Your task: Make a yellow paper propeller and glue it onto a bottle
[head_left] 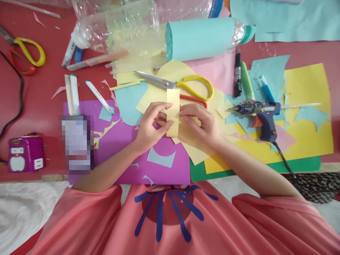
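Observation:
A narrow pale yellow paper strip [173, 113] stands lengthwise between my hands, with a faint crease across its middle. My left hand [152, 125] grips its left edge between thumb and fingers. At the strip's right edge, my right hand [202, 122] has thumb and forefinger drawn together in a pinch on the paper. Just beyond lie scissors [166, 84] with one yellow and one red handle, blades apart, on pale yellow paper [196, 145]. A purple sheet [132, 148] with blue and yellow scraps lies under my left hand.
A bottle wrapped in light blue paper [200, 39] and clear plastic bottles [119, 28] lie at the back. On the right, a hot glue gun [268, 117] rests on yellow paper [310, 141]. Markers [99, 97], a phone [77, 143], more scissors [29, 51] and a purple box [26, 154] are left.

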Action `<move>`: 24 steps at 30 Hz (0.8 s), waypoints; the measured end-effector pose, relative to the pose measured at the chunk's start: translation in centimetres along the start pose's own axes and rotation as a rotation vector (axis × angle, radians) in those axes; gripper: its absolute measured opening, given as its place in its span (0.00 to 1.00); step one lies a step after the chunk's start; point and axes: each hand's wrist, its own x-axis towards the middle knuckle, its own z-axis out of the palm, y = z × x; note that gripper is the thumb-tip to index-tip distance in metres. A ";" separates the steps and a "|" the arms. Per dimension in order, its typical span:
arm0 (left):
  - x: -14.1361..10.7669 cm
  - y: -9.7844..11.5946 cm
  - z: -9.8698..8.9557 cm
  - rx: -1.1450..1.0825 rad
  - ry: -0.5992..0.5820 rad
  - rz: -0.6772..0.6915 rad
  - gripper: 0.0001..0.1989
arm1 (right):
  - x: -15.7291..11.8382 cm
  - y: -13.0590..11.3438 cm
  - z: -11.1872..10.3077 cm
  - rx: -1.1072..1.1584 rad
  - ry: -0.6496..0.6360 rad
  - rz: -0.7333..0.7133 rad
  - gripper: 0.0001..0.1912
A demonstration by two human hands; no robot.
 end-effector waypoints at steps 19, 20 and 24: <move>0.0 -0.2 -0.2 0.025 0.132 -0.060 0.19 | 4.4 4.7 -0.3 -0.731 -0.165 0.026 0.26; 0.1 -0.1 -0.2 0.019 0.137 -0.067 0.20 | 4.8 5.2 -0.2 -0.741 -0.171 0.022 0.26; 0.0 0.0 -0.2 0.009 0.126 -0.082 0.21 | 5.5 5.9 0.3 -0.771 -0.185 0.045 0.22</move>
